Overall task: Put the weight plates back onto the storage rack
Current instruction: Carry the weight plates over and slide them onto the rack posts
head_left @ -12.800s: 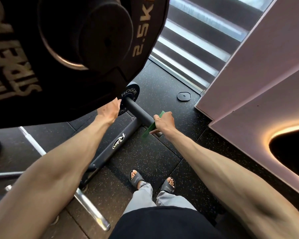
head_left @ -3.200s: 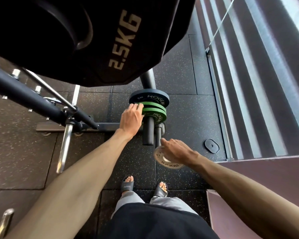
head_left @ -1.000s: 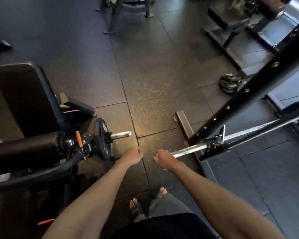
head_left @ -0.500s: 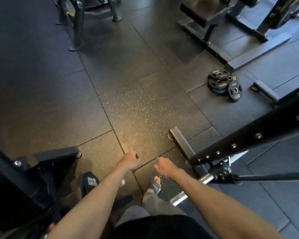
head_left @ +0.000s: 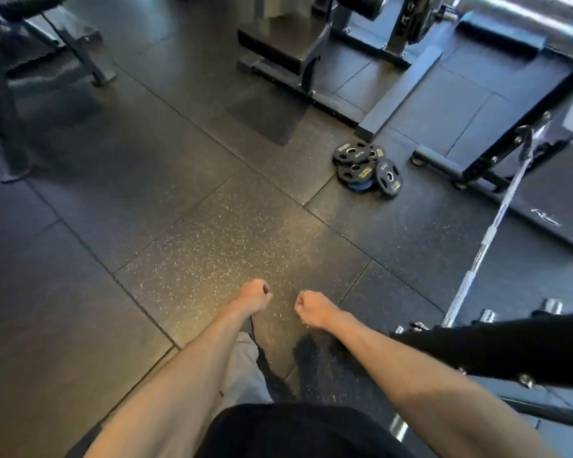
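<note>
The left hand (head_left: 254, 295) and right hand (head_left: 312, 308) are hanging clenched and empty at 6 o'clock. Small black weight plates (head_left: 364, 168) are lying piled on the floor (head_left: 212, 246) at 1 o'clock, evidently awaiting racking.

— How are the hands?
— Left hand (head_left: 253, 294) and right hand (head_left: 311, 307) are both curled into loose fists, holding nothing.
— And the arms?
— Bare forearms reach forward, the fists close together, not touching.
</note>
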`<action>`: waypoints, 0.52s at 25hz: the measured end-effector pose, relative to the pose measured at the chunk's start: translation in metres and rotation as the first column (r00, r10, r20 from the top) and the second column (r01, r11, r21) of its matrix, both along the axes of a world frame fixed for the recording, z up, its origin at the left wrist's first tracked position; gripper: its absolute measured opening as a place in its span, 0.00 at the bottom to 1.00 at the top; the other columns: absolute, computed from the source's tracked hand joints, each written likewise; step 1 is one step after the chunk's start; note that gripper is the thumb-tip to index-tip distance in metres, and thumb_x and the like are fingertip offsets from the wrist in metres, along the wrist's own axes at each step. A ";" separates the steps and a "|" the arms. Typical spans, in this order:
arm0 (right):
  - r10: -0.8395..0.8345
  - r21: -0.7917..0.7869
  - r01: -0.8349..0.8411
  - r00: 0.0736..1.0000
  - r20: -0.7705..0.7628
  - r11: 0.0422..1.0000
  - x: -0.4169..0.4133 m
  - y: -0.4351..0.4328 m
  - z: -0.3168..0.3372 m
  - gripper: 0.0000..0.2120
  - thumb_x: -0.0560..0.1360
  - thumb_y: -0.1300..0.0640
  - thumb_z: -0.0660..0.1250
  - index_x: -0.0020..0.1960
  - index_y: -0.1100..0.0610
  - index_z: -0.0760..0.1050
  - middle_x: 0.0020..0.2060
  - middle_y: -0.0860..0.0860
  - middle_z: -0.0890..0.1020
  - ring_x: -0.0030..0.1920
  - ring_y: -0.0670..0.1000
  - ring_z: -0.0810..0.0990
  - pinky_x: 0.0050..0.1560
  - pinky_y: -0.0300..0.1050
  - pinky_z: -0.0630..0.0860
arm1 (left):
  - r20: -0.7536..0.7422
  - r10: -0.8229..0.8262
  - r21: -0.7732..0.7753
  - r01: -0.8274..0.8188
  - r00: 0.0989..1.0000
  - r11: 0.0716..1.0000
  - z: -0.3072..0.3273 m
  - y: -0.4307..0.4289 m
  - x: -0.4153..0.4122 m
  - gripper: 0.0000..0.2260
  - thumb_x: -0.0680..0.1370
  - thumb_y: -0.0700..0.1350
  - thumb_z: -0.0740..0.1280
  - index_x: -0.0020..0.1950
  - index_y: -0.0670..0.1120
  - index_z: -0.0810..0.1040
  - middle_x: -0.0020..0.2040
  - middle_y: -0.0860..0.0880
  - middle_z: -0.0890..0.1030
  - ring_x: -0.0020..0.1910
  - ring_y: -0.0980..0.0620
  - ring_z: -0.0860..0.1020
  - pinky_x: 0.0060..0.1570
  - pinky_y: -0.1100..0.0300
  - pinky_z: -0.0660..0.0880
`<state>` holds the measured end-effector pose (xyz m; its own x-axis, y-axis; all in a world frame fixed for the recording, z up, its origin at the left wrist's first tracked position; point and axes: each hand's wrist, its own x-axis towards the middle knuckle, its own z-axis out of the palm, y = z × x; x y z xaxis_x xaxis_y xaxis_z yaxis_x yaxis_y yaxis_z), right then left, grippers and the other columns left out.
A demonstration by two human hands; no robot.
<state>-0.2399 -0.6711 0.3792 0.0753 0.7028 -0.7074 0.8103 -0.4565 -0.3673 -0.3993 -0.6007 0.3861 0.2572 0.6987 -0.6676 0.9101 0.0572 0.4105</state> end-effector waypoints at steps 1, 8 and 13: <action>-0.055 0.017 0.055 0.998 0.009 0.998 0.007 0.030 0.006 0.14 0.80 0.57 0.59 0.59 0.61 0.79 0.58 0.60 0.83 0.61 0.60 0.81 0.62 0.52 0.76 | 0.007 -0.034 0.008 0.034 0.999 0.999 0.002 0.035 0.008 0.09 0.81 0.44 0.63 0.57 0.43 0.79 0.56 0.44 0.83 0.54 0.45 0.81 0.52 0.56 0.75; -0.319 0.105 0.319 0.948 -0.018 0.942 0.057 0.189 0.036 0.14 0.81 0.58 0.57 0.58 0.63 0.78 0.54 0.62 0.84 0.55 0.62 0.83 0.56 0.53 0.78 | 0.007 -0.330 0.047 0.329 0.944 0.943 0.024 0.227 0.072 0.09 0.81 0.44 0.63 0.57 0.43 0.80 0.56 0.42 0.83 0.54 0.42 0.81 0.52 0.56 0.76; -0.416 0.034 0.417 0.909 -0.033 0.908 0.110 0.268 0.018 0.13 0.80 0.59 0.57 0.56 0.64 0.78 0.53 0.63 0.84 0.52 0.62 0.84 0.53 0.53 0.79 | -0.038 -0.532 0.041 0.533 0.846 0.845 0.014 0.323 0.143 0.10 0.80 0.45 0.64 0.58 0.45 0.81 0.60 0.43 0.82 0.61 0.43 0.79 0.57 0.56 0.73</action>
<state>-0.1298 -0.4034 0.3967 0.3504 0.6385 -0.6852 0.5402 -0.7354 -0.4090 -0.2566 -0.2780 0.4000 0.5833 0.4899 -0.6478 0.8045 -0.4582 0.3779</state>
